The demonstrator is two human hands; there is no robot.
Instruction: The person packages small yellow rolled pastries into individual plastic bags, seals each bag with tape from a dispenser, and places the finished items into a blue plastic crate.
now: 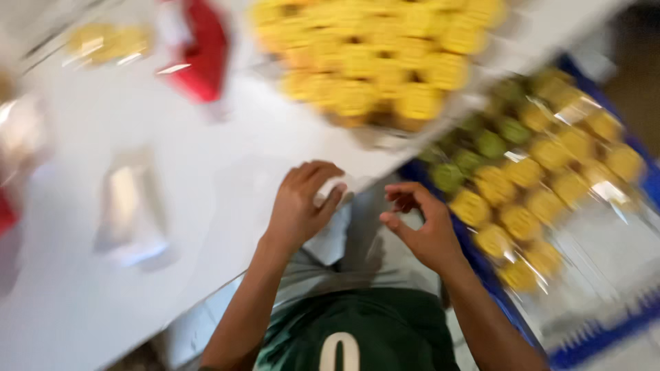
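While it's all blurry, we've got our left hand (300,204) gripping a clear wrapper (335,194), right hand (421,227) half-curled, holding nothing, beside the yellow cookies (520,221).

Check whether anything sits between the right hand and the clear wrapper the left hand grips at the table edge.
Nothing visible does. The left hand grips the clear plastic wrapper at the white table edge; the right hand, fingers curled, is apart from it across an open gap.
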